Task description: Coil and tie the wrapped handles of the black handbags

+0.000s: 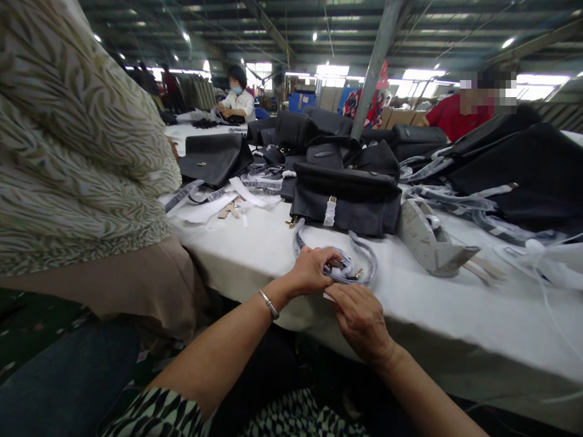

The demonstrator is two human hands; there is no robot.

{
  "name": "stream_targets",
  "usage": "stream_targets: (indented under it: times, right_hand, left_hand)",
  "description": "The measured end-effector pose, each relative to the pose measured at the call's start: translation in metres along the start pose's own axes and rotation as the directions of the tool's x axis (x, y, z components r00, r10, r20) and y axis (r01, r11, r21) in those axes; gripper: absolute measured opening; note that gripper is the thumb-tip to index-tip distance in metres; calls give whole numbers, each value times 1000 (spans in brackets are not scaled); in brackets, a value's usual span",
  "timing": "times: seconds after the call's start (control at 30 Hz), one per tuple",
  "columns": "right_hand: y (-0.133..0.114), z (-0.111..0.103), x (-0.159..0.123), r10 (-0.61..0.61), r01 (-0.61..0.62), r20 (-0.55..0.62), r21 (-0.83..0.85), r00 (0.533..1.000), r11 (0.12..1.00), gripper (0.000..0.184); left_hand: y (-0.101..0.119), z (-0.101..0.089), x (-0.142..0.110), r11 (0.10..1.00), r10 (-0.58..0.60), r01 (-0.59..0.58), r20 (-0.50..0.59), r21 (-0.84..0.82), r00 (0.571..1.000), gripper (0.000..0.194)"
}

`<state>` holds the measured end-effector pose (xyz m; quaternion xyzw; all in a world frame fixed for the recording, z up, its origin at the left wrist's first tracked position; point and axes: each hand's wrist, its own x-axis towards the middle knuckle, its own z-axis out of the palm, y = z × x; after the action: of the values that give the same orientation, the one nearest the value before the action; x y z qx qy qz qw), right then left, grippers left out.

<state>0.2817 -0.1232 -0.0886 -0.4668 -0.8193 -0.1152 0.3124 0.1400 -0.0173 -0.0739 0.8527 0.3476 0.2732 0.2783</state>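
Note:
A plastic-wrapped bag strap [371, 258] lies coiled at the table's front edge, with a gold metal clasp on it. My left hand [312, 270], with a silver bangle at the wrist, is closed on the near side of the coil. Just below it, my right hand [359, 315] is closed with its fingertips at the table edge, close to the left fingers. A small pale piece shows by those fingertips; what they grip is mostly hidden. Behind the strap stands a black handbag [348, 194] with a white-wrapped buckle tab on its front.
A grey tape dispenser [426, 243] stands right of the handbag. More black bags [214, 158] and wrapped straps [478, 200] are piled behind and to the right. Paper scraps [230, 209] lie on the left. A person in a patterned top [82, 152] stands close at left; others work farther back.

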Motion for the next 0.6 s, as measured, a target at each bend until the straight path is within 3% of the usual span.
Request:
stream_targets:
  times: [0.1,0.2,0.33,0.43,0.5,0.6]
  right_hand:
    - [3,1,6,111,-103,-60,117,992,988,23]
    - [7,3,9,268,-253,-48,209,962,945,21]
    - [9,8,15,436,-405,-58,275,898,872,22]
    - [9,8,22,470,-426,-75,317,879,847,20]
    - [13,2,28,472,-432,-40,345,880,833,20]
    - [27,-11,40,500,-511,131,364,856,779,24]
  left_hand:
    - [-3,-8,0,988,46,-37,64,-148,997,41]
    - [-7,-16,-1,969,106,-75,124,-234,987,43]
    - [-9,-21,-6,978,158,-132,162,-163,974,54]
    - [-9,-19,-10,988,147,-141,124,-60,981,55]
    - [-8,-15,-11,993,116,-113,80,-37,990,47]
    - [-7,-10,-10,995,78,-76,41,-58,996,40]
